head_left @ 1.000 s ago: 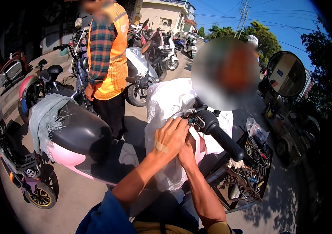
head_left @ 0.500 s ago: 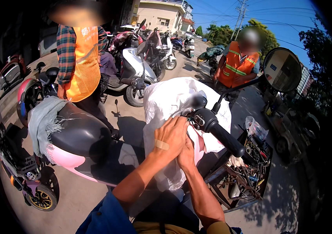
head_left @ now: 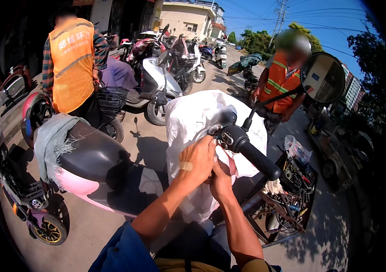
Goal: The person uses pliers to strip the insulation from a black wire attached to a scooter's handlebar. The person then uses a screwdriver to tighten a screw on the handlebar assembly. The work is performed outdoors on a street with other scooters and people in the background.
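A pink electric scooter (head_left: 80,182) with a black seat (head_left: 94,156) stands across in front of me. White plastic sheeting (head_left: 193,111) drapes over its front end, under the handlebar with the black grip (head_left: 258,158). My left hand (head_left: 197,157), a plaster near its wrist, is closed just left of the grip's inner end, at the switch housing (head_left: 233,138). Just below and touching it, my right hand (head_left: 220,180) has its fingers curled in against the sheeting. Whatever the fingertips of both hands hold is hidden behind the hands.
A round mirror (head_left: 323,78) sticks out on the right. Below the grip stands a metal tray of loose tools (head_left: 288,206). A grey cloth (head_left: 50,140) lies over the seat's rear. Two people in orange vests (head_left: 71,59) stand beyond the scooter. Parked scooters (head_left: 161,84) line the road.
The handlebar and mirror have shifted slightly left, my hands staying beside them. The left-hand person has turned their back and moved left; the right-hand person has turned and lowered an arm.
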A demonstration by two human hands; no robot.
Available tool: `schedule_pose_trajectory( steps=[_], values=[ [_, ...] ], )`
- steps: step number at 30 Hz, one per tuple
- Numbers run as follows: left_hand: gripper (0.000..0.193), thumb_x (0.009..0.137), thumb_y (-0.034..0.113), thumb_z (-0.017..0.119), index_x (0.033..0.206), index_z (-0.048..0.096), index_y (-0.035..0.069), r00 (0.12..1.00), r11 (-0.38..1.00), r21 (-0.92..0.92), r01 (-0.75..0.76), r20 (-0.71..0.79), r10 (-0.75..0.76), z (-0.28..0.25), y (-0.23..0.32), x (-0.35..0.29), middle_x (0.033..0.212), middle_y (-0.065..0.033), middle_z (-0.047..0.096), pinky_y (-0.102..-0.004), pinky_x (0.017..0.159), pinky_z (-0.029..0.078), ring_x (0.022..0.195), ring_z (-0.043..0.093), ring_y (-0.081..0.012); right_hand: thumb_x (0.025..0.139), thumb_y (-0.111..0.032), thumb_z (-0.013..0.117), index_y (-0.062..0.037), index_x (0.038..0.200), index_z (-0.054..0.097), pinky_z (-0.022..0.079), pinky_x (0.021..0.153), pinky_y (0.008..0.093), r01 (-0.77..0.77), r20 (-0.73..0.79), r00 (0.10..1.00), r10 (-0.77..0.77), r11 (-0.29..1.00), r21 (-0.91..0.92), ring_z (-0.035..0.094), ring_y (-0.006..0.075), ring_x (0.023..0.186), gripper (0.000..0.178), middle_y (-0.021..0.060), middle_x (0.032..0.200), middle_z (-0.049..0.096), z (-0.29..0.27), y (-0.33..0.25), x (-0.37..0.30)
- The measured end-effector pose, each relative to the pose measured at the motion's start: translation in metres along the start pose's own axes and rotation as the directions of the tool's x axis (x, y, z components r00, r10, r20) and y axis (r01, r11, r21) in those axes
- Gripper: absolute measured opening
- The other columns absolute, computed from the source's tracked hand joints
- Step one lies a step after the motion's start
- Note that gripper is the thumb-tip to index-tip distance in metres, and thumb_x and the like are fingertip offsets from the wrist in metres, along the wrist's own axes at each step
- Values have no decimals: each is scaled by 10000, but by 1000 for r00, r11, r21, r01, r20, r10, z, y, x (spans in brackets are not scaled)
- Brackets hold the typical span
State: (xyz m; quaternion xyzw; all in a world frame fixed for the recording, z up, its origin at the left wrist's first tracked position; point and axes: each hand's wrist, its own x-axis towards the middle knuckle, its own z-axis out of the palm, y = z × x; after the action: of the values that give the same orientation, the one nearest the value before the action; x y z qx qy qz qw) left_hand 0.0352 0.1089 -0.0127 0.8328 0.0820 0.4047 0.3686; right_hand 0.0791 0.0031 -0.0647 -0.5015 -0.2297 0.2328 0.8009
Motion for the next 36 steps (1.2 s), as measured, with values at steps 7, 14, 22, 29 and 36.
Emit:
schedule_pose_trajectory(
  steps=[7, 14, 22, 29, 36],
  values=[
    [319, 1042, 284, 476, 969, 634, 17, 996, 997, -44, 60, 73, -57, 2, 3, 2, 746, -243, 648, -537, 670, 464, 752, 630, -477, 1083, -343, 474, -122, 920, 529, 268, 553, 260, -112, 136, 987, 92, 982, 150, 309, 93, 569, 280, -54, 667, 340, -10, -11, -3],
    [347, 1041, 294, 457, 960, 623, 0, 990, 980, -160, 121, 93, -107, 3, 10, 5, 731, -247, 645, -523, 687, 480, 738, 640, -463, 1089, -384, 441, -150, 839, 476, 252, 521, 275, -281, 21, 960, 280, 959, 42, 290, 102, 543, 344, -49, 655, 344, -5, -34, -6],
    [357, 1046, 287, 485, 912, 612, -19, 942, 846, -423, 325, 226, -249, 2, 17, 9, 616, -134, 588, -406, 571, 471, 556, 613, -233, 1076, -425, 454, -144, 780, 486, 274, 512, 300, -365, 13, 930, 368, 925, -110, 315, 126, 536, 410, -22, 649, 390, -6, -57, -5],
    [369, 1099, 313, 419, 1000, 604, 10, 952, 821, -481, 307, 168, -258, 26, 7, -6, 725, -43, 597, -317, 497, 441, 594, 528, -102, 1070, -456, 464, -136, 886, 550, 274, 517, 290, -366, -35, 929, 368, 929, 48, 333, 114, 547, 379, -21, 657, 428, -8, -46, -10],
    [399, 1120, 352, 362, 972, 544, 29, 968, 661, -716, 224, 84, -237, 67, -7, -12, 785, -31, 567, -281, 649, 494, 668, 558, -117, 1079, -491, 412, -178, 1235, 496, 329, 469, 257, -281, -10, 959, 284, 942, -186, 423, 110, 552, 360, 20, 793, 539, -7, -55, -6]
  ],
)
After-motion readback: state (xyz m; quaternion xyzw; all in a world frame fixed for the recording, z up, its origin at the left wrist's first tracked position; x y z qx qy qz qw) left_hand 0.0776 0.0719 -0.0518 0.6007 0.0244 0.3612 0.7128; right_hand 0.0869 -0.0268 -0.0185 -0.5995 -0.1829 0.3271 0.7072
